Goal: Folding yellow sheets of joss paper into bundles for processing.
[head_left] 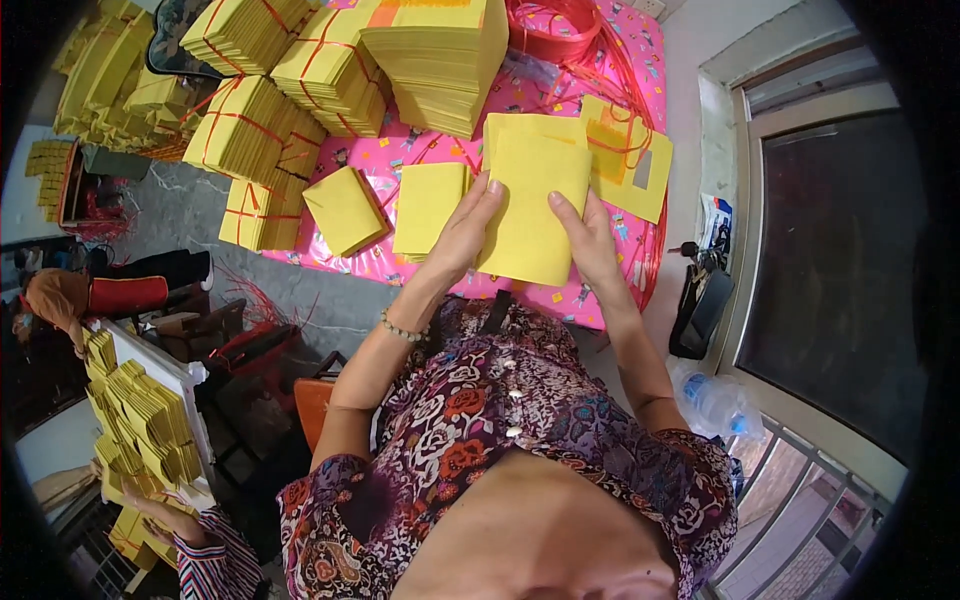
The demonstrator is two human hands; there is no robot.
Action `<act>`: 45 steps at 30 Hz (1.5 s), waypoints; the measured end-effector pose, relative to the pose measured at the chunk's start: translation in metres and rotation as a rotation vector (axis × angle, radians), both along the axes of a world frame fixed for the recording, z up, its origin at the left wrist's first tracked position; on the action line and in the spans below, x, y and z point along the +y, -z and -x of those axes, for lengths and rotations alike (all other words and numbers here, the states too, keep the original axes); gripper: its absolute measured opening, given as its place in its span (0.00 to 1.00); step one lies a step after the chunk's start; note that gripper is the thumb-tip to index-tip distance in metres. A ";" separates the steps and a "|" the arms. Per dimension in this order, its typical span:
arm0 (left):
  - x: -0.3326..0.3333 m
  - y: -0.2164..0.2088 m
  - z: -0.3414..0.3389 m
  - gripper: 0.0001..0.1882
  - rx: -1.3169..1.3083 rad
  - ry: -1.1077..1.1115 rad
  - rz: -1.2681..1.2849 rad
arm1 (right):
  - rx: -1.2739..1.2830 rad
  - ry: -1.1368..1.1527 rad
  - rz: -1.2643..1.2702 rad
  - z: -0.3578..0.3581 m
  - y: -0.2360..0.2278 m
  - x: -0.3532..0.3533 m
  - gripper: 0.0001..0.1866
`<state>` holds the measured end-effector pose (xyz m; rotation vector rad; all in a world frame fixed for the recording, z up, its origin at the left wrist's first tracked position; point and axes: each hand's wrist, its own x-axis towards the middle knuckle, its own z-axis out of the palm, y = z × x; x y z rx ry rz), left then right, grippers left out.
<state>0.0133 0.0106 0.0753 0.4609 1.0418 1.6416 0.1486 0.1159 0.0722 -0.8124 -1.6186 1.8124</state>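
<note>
Between my two hands I hold a stack of yellow paper sheets (pixel 535 215) over the near edge of the pink table. My left hand (pixel 467 228) grips its left side, with the thumb near the edge. On the right side, my right hand (pixel 592 235) has its thumb on the top sheet and its fingers behind, out of sight. More yellow paper shows just beyond the held stack. Left of my left hand lie a low yellow paper stack (pixel 428 205) and a smaller yellow block (pixel 346 212) set at an angle.
Tall yellow paper bundles tied with red strips (pixel 325 75) fill the back left. A hank of red plastic strips (pixel 560 40) lies at the back, by loose yellow sheets (pixel 640 175). Right, a plastic bottle (pixel 715 400) rests by the window. Two other people work beside yellow stacks (pixel 150 425) at left.
</note>
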 end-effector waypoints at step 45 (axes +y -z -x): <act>-0.004 0.017 -0.013 0.21 0.292 -0.144 -0.195 | 0.021 0.035 -0.112 0.002 -0.014 -0.003 0.11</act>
